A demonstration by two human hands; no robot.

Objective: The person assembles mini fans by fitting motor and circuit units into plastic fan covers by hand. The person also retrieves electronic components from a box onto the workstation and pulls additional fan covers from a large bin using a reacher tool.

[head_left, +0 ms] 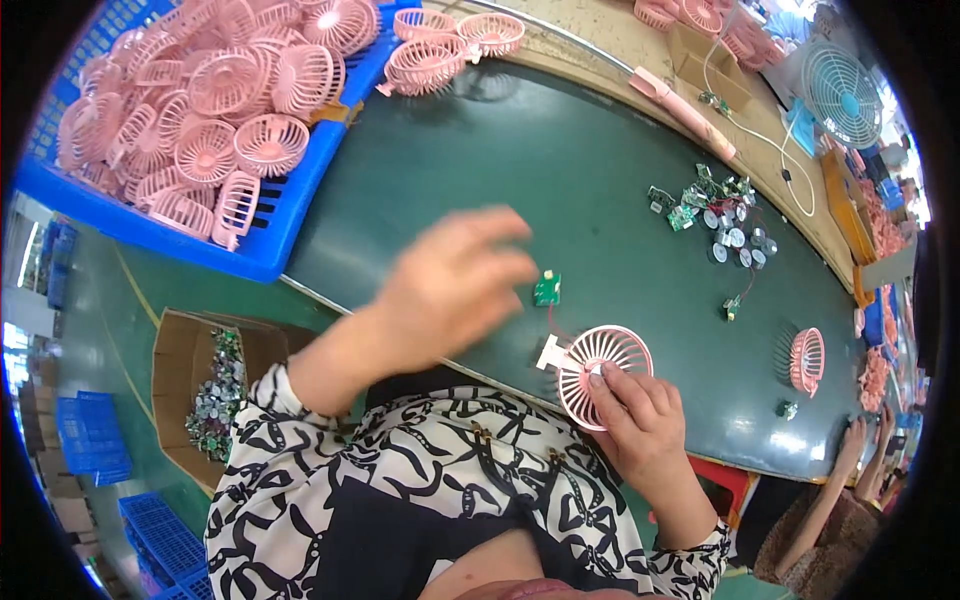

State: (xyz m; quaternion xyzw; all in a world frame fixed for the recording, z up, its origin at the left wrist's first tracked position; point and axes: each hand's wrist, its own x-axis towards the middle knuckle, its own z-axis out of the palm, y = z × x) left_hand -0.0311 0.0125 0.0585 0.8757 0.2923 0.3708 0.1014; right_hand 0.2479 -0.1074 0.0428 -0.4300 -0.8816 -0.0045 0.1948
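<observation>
Pink plastic fan grille (603, 372) lying at the near edge of the dark green table (560, 170), pinned under the fingertips of the right hand (637, 410), fingers curled down onto its lower rim, pressing rather than wrapped around it. A red wire running from the grille up to a small green circuit board (547, 288) resting on the table just above it. Left hand (450, 285) blurred, raised over the table just left of the circuit board, fingers spread and loose, holding nothing; contact with the board impossible to tell. Farther back on the table, a heap of small circuit boards and round motors (722, 215). Another pink grille (806, 360) standing on edge well to the right. At the table's far left, a blue crate (290, 215) piled with pink grilles, with three more grilles (445, 45) loose beside it. A blue-green desk fan (843, 95) at the far right. Below the table on the left, a cardboard box (180, 360) holding small metallic parts. Another person's hands (865, 440) at the lower right edge of the table.
</observation>
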